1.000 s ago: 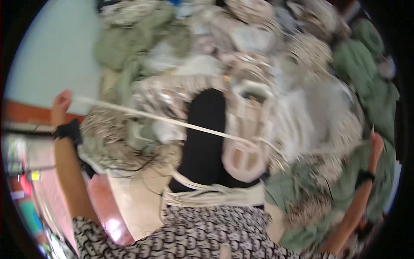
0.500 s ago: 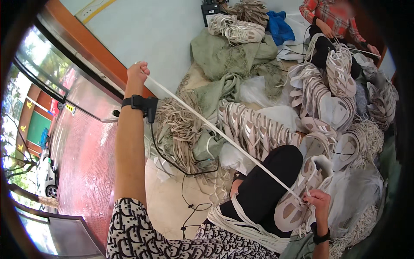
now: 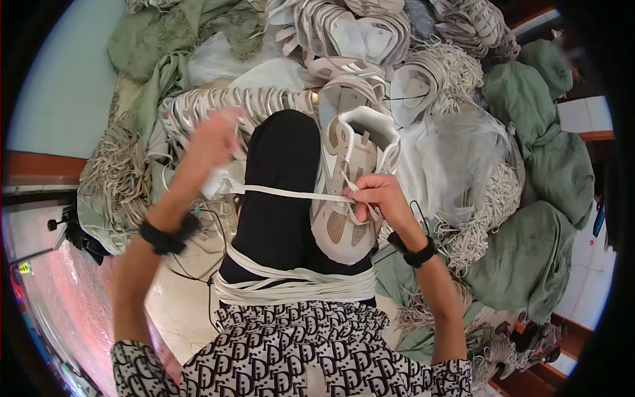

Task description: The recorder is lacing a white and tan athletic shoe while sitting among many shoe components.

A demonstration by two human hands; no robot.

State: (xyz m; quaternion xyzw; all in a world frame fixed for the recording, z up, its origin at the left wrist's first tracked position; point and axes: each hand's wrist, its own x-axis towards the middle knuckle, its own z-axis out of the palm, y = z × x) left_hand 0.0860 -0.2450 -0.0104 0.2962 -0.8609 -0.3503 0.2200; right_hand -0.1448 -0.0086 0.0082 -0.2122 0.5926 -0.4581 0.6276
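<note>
A beige and white shoe upper (image 3: 338, 228) rests on my lap at the right, its toe toward me. My right hand (image 3: 378, 198) is closed over its lacing, pinching a flat white shoelace (image 3: 291, 193). From there the lace runs left across my black-clad left leg (image 3: 281, 149). My left hand (image 3: 215, 142) is raised beyond that leg, smeared by motion, so its fingers and any hold on the lace are unclear. A bundle of white laces (image 3: 297, 288) lies across my thighs.
Rows of stacked shoe uppers (image 3: 264, 99) lie beyond my knees. Heaps of laces (image 3: 493, 212) and green sacks (image 3: 529, 251) surround me at the right. Clear plastic bags (image 3: 456, 155) lie beside the shoe upper. A dark cable (image 3: 210, 291) trails over the floor at left.
My view has swung to the right. My left hand has come back from its far outstretched reach toward my left knee. The lace, taut and long before, now crosses my leg over a shorter span.
</note>
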